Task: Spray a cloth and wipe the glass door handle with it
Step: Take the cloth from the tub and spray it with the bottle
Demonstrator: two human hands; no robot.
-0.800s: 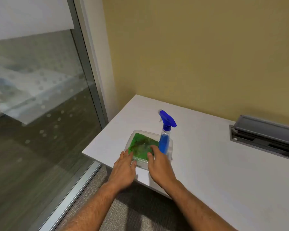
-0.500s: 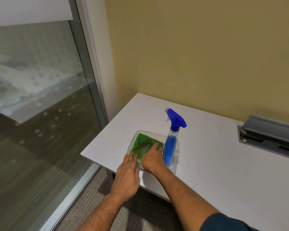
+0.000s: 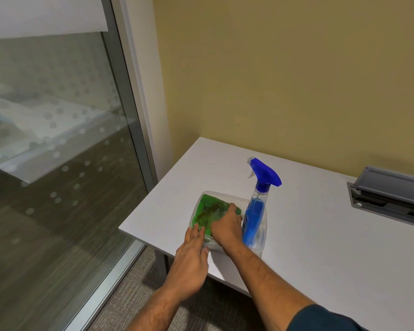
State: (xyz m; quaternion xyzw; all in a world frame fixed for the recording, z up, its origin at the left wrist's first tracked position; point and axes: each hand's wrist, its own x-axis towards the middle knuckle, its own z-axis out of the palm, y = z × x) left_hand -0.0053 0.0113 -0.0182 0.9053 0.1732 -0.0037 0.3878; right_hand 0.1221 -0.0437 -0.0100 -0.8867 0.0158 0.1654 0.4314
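A green cloth (image 3: 207,209) with a brown stain lies in a clear plastic container (image 3: 221,194) near the left corner of the white table (image 3: 320,235). A spray bottle (image 3: 255,218) with blue liquid and a blue trigger head stands in the container's right side. My right hand (image 3: 226,224) reaches into the container and its fingers curl around the cloth's right edge. My left hand (image 3: 191,261) lies flat against the container's near left rim, fingers together. No door handle is in view.
A glass wall (image 3: 58,163) with a metal frame (image 3: 129,111) stands on the left, close to the table's corner. A grey cable box (image 3: 390,197) is set into the table at the right. A yellow wall runs behind. Carpet lies below the table's near edge.
My right hand has moved from the container's near rim into it and closed its fingers on the cloth. My left hand stays at the rim. The view has shifted left.
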